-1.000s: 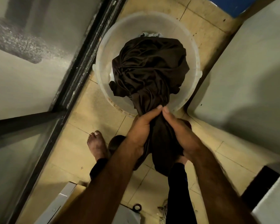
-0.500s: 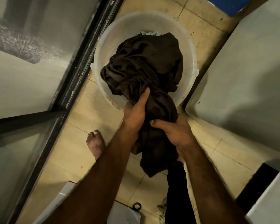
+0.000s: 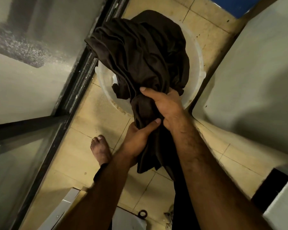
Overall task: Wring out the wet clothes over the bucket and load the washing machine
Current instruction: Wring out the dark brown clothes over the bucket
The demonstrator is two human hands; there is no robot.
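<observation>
Clenched in the right grip (image 3: 166,106), a twisted neck of dark brown cloth (image 3: 140,52); held just beneath in the left grip (image 3: 138,138), the same fabric (thumb across the folds). Bunched over the white bucket (image 3: 196,73), the garment's bulk, spilling past the rim toward a black door frame (image 3: 82,70). Trailing end above tiled floor (image 3: 96,120), near a bare foot (image 3: 100,150).

dim warm light | soft shadows | wide-angle edge bending | slight blur
</observation>
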